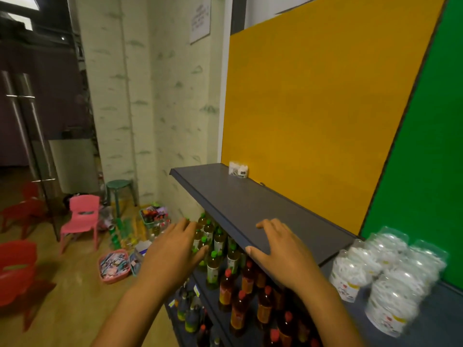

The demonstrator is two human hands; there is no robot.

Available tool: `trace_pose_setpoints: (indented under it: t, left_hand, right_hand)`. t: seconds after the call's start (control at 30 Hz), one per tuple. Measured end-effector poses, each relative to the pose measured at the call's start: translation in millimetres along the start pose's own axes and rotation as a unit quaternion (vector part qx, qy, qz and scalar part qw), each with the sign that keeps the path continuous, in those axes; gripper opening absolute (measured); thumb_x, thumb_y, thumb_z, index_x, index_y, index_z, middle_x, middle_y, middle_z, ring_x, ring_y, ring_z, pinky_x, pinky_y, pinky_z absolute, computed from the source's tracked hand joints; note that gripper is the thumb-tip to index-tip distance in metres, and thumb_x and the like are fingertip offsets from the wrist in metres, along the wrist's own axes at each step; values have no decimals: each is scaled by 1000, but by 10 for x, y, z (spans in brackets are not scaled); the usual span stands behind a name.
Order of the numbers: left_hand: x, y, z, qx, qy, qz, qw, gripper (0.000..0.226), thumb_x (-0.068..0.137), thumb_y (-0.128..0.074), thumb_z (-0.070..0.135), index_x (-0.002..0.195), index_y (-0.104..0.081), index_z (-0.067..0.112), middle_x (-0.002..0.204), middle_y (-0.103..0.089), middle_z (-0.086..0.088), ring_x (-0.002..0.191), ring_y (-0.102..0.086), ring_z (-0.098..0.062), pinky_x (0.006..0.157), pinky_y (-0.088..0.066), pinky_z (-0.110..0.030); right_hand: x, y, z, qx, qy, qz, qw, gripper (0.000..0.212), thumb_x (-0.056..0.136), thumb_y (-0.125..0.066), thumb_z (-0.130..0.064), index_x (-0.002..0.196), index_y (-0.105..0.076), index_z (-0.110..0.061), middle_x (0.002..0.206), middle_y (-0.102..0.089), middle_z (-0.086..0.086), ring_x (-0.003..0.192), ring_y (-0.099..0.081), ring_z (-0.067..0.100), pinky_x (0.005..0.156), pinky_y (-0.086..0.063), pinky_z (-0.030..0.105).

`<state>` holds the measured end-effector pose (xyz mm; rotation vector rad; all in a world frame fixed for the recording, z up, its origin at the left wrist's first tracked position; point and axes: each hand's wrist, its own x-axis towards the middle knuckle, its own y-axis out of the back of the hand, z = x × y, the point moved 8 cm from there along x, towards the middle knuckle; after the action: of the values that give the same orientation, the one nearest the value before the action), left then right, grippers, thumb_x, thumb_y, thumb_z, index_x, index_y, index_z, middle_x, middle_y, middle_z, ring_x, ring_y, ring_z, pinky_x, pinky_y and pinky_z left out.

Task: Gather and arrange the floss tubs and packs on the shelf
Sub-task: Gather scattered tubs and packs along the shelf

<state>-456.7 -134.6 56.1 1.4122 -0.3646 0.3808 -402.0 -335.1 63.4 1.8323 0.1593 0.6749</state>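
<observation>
One floss pack (pixel 238 169) sits at the shelf's (pixel 250 201) far left; tubs (pixel 385 276) cluster right.

A yellow panel (pixel 313 108) and a green panel (pixel 431 146) stand side by side as the backing on the right. To their left rises a pale wall (pixel 140 96) marked with faint green streaks, and a small framed notice (pixel 199 18) hangs high on it. The floor (pixel 75 284) is a dim, glossy yellowish brown. A pink plastic chair (pixel 81 219) stands near a green stool (pixel 119 190), with red chairs (pixel 17 269) along the left edge. Baskets of small goods (pixel 114 265) sit on the floor by the wall. The room is dimly lit, with a bright patch at the upper left.
</observation>
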Motion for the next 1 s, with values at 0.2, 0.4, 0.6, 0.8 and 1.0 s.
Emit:
trace_pose_setpoints:
  t: [0.2,0.4,0.6,0.8,1.0]
  left_hand:
    - [409,-353,-462,-15,2,-22,1000,48,91,-46,56,130,-41,29,129,-46,7,118,-45,-15,92,-44,-29]
    - [990,-562,-1115,-28,-10,-13,999,51,91,-46,55,134,-40,28,129,-46,8,116,-48,-15,88,-45,-28]
    - [1792,-590,-1822,-26,-50,-9,998,55,90,-47,55,137,-37,28,133,-45,5,119,-47,-16,89,-47,-31]
    - [2492,-678,-2287,-38,-86,-6,996,52,91,-47,53,134,-40,24,132,-46,2,116,-49,-20,87,-48,-35]
    - [3087,-974,-2397,-67,-113,-23,991,55,92,-46,53,137,-39,23,134,-44,1,120,-45,-21,92,-48,-36]
  right_hand:
    - [617,-413,-122,1,8,-24,1000,57,91,-49,-62,136,-36,-30,134,-40,-12,122,-43,10,83,-38,23]
    - [1317,-723,-269,-16,-14,-11,1000,57,91,-49,-62,137,-36,-30,136,-41,-10,124,-42,12,91,-42,28]
    - [2110,-893,-517,-35,-58,37,997,57,92,-48,-60,138,-36,-30,138,-40,-11,124,-42,12,92,-42,28]
    - [2688,-1097,-691,-53,-86,61,993,56,91,-50,-59,136,-38,-28,137,-42,-9,126,-41,14,96,-41,32]
    - [3125,-1205,-534,-71,-124,69,987,56,92,-50,-59,137,-38,-28,139,-41,-8,127,-41,14,99,-41,33]
